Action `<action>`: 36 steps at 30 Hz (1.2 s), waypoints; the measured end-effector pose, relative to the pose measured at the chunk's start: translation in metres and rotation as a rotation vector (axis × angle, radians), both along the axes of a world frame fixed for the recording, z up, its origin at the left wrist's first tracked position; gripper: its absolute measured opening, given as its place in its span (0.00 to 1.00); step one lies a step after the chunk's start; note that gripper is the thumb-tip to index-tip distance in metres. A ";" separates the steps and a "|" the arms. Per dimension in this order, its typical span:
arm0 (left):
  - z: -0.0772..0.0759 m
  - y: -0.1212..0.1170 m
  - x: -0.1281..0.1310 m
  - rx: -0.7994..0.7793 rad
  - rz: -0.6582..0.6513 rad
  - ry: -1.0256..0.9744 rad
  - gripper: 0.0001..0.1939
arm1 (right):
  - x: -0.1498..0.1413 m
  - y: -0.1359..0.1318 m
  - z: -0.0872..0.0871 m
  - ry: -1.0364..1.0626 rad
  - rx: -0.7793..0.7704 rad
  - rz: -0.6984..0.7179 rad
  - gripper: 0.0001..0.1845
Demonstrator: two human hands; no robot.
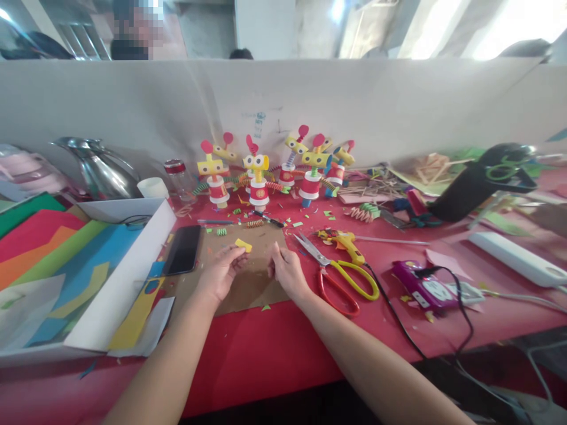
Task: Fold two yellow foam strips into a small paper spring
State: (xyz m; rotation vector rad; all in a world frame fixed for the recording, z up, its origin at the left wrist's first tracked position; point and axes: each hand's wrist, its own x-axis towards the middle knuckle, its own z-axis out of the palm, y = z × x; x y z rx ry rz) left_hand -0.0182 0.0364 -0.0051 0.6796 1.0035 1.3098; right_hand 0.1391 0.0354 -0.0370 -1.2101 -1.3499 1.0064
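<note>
Between the thumb and fingers of my left hand [224,271] is a small yellow paper piece [243,244], held above the brown cardboard sheet [248,289]. My right hand [287,268] is closed a short way to the right of it, fingers curled; whatever it may hold is hidden. Scissors [328,262] with one red and one yellow handle lie beside my right hand. A yellow glue gun [348,243] rests just behind them. Small coiled paper springs [221,232] lie on the far part of the cardboard.
Several paper-cup figures [259,189] stand at the back. Left are a white box [119,271] of coloured paper, a phone [182,251] and a steel jug [100,168]. Right are a purple power strip [425,286], cords and a black bottle [469,186]. Scraps litter the red table [266,360].
</note>
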 end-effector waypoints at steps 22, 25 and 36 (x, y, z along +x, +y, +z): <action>-0.003 -0.014 0.019 0.147 -0.111 -0.073 0.08 | -0.008 -0.013 0.026 0.404 -0.068 0.098 0.12; 0.000 -0.015 0.018 0.109 -0.141 -0.134 0.08 | -0.006 -0.011 0.025 0.448 -0.091 0.078 0.12; -0.003 -0.009 0.015 0.025 -0.135 -0.115 0.08 | -0.006 -0.013 0.024 0.387 -0.082 0.089 0.09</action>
